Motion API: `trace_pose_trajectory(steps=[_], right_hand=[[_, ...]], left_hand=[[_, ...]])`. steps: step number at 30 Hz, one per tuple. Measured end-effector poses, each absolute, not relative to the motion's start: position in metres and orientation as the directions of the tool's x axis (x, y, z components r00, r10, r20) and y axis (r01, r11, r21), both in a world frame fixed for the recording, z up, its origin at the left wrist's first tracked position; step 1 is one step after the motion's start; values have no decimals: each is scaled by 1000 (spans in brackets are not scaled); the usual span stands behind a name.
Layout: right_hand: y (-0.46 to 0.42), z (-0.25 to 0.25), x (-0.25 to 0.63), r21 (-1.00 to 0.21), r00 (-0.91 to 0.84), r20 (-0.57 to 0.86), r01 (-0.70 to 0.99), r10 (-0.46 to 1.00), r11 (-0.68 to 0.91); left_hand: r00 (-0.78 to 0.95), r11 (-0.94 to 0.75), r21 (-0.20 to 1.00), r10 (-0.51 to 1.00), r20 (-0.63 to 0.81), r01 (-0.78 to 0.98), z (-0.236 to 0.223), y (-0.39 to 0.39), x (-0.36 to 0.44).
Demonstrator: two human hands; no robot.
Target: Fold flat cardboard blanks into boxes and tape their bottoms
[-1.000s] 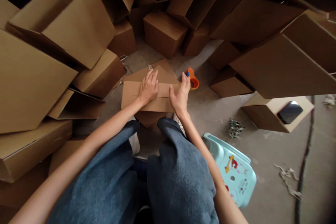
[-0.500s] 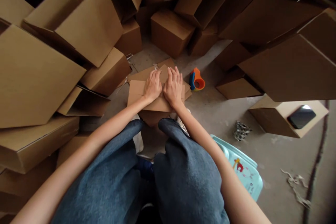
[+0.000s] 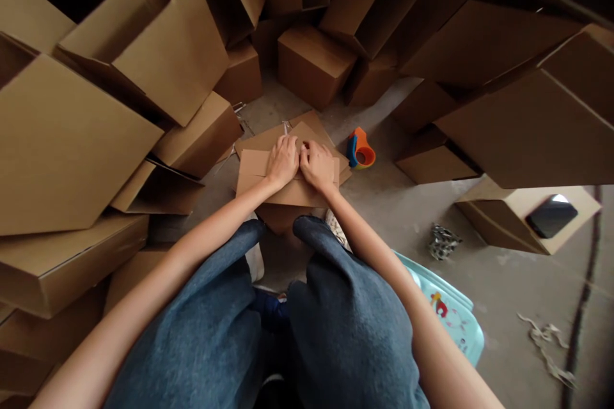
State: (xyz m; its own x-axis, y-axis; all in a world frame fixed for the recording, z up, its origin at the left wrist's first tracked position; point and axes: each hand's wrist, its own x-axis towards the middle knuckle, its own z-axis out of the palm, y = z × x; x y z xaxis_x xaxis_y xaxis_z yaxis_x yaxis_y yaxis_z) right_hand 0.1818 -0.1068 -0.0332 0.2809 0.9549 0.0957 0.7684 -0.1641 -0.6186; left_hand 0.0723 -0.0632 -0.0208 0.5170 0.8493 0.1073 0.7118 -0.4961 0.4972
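A small cardboard box sits on the floor before my knees, its flaps folded over the top. My left hand rests on those flaps with its fingers bent around cardboard. Close beside it, my right hand has its fingers curled over the same top, the two thumbs almost meeting. Flat cardboard shows beyond the fingertips. What lies under my palms is hidden. To the right of the box is an orange and blue tape dispenser, touched by neither hand.
Stacked cardboard boxes crowd the left, the back and the right. A black phone lies on a low box. The floor also holds a crumpled patterned wrapper, a light-blue plastic stool and loose string.
The fingers of my right hand have drawn in from stretched to curled. My left hand has shifted slightly on the cardboard. The whole view has moved a little.
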Motion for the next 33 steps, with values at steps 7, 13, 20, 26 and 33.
trace_pose_trajectory(steps=[7, 13, 20, 26, 33], right_hand=[[-107, -25, 174, -315, 263, 80, 922, 961, -226], [-109, -26, 172, -253, 257, 128, 942, 958, -219], [-109, -23, 172, -281, 273, 94, 930, 957, -238], [-109, -24, 172, -273, 259, 91, 935, 961, -227], [-109, -22, 173, -292, 301, 47, 916, 952, -275]], left_hand=[[549, -520, 275, 835, -35, 809, -6, -71, 78], [545, -528, 276, 838, 18, 803, -16, -69, 77], [438, -437, 648, 882, 173, 623, -30, -56, 65], [478, -486, 577, 859, 181, 656, -29, -60, 65], [555, -540, 313, 831, 47, 781, -18, -69, 73]])
